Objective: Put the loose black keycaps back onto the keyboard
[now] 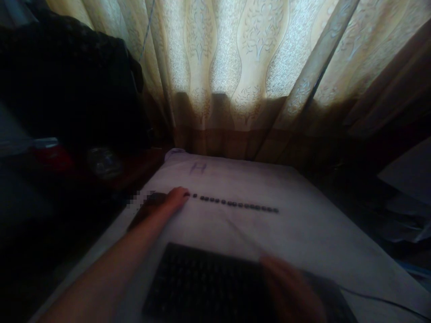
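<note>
A black keyboard (pixel 205 282) lies at the near edge of the view on a table with a pale cloth. Beyond it runs a row of several small dark keycaps (pixel 235 204). My left hand (pixel 177 196) reaches to the row's left end, fingers pinched on a small dark keycap (pixel 186 194). Over the keyboard's right part is my right hand (pixel 291 287), blurred, its fingers closed. From its fingertips a thin rod-like tool (pixel 243 235) points up and left; its kind is too blurred to tell.
A dark flat object (pixel 146 208) sits partly behind my left forearm. The cable (pixel 377 298) trails off right. A letter H is marked on the cloth (pixel 242 175). Patterned curtains (pixel 229 67) hang behind; a clear bottle-like item (pixel 104 162) stands left in shadow.
</note>
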A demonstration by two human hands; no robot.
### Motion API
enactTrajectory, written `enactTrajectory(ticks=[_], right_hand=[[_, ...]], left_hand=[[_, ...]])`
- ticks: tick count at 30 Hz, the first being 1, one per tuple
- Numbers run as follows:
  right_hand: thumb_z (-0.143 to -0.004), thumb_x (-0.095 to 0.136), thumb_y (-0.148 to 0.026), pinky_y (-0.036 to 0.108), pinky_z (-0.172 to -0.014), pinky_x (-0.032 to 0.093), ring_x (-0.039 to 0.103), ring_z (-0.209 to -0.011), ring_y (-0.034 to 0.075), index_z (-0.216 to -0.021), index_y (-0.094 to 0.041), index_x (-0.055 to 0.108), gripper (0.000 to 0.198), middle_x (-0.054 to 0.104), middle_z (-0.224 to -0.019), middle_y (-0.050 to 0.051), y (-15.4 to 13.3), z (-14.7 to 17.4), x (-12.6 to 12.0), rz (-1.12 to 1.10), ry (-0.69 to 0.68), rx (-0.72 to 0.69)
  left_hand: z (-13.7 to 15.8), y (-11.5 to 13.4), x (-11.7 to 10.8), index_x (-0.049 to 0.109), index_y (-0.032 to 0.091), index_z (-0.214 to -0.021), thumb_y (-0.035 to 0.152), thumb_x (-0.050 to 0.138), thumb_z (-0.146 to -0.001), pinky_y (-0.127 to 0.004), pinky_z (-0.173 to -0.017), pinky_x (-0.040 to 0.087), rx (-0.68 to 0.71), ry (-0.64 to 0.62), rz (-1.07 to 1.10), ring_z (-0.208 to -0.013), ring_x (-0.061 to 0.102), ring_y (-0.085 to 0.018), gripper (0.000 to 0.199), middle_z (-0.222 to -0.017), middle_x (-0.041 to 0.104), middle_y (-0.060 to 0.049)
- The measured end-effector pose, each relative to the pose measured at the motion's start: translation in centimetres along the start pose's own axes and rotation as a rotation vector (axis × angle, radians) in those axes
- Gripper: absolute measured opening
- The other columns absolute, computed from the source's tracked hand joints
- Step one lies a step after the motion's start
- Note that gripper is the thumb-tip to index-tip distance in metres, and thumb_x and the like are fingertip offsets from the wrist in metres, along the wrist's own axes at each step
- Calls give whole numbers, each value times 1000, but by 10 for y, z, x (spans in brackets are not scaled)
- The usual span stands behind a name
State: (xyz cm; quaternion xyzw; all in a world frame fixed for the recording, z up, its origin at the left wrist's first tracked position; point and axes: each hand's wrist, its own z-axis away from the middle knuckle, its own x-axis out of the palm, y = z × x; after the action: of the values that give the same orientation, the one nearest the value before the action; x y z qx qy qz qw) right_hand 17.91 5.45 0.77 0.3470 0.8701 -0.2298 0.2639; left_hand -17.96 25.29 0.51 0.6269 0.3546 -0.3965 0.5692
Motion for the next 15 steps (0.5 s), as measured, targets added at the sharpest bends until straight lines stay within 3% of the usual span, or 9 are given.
enactTrajectory(ticks=[6,10,12,15], right_hand=[[-95,50,-23,24,-69,62,73,-74,17,-95,-19,72,21,74,-86,7,-25,-19,-3,-107,65,13],[-93,51,-22,26,-68,62,73,-74,18,-95,-19,72,22,75,-86,8,-39,-35,2,-158,49,60],[-92,50,-20,28,-68,62,73,-76,19,-97,-19,72,23,76,-87,8,-48,-46,11,-205,20,95],[-90,50,-16,30,-72,61,73,-81,20,-102,-18,71,25,76,-92,9,-66,-63,33,-336,-75,158]], left_hand=[[39,16,-12,57,18,-123,34,60,-94,-45,-86,54,-29,29,235,-103,62,-24,33,-124,59,-10],[95,31,-11,63,18,-114,33,59,-94,-36,-79,55,-56,28,443,-94,65,-21,26,-110,67,-7],[126,37,-6,66,19,-114,33,56,-91,-28,-66,54,-97,29,543,-83,67,-19,29,-99,72,-5],[165,42,1,70,17,-111,40,58,-85,-27,-59,52,-150,42,655,-68,67,-18,36,-86,74,-5]])
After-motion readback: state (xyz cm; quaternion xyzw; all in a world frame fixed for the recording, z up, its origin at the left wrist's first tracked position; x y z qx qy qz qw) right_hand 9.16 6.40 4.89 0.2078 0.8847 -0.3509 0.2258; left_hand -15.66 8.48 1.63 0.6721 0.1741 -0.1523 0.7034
